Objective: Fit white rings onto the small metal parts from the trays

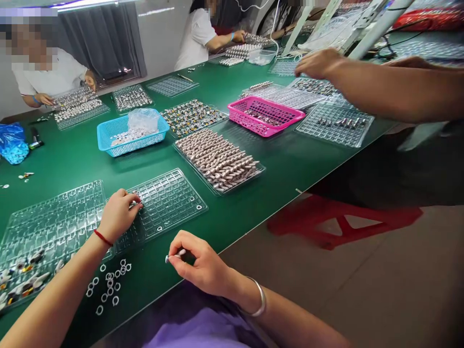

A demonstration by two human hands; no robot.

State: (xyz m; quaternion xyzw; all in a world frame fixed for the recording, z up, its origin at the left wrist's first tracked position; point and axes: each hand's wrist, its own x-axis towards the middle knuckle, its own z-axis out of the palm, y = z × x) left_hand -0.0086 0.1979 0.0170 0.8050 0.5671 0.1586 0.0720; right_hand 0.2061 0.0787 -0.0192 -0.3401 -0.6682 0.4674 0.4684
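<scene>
My left hand (119,213), with a red string at the wrist, reaches over a clear compartment tray (174,195). Its thumb and fingertips pinch together at the tray's left part, around something small I cannot make out. Near the table's front edge, my right hand (201,263) pinches a small white part (181,253) between thumb and forefinger. Several white rings (109,276) lie loose on the table below my left forearm. A few more rings sit in the tray's cells. Left of it is another clear tray (54,217), with small mixed parts (27,285) at its near end.
A tray of beige stemmed parts (217,159) stands beyond my hands. Behind are a blue basket (134,145) with white pieces and a bag, and a pink basket (266,116). A co-worker's arm (391,92) extends from the right. Two people sit across the green table (253,208).
</scene>
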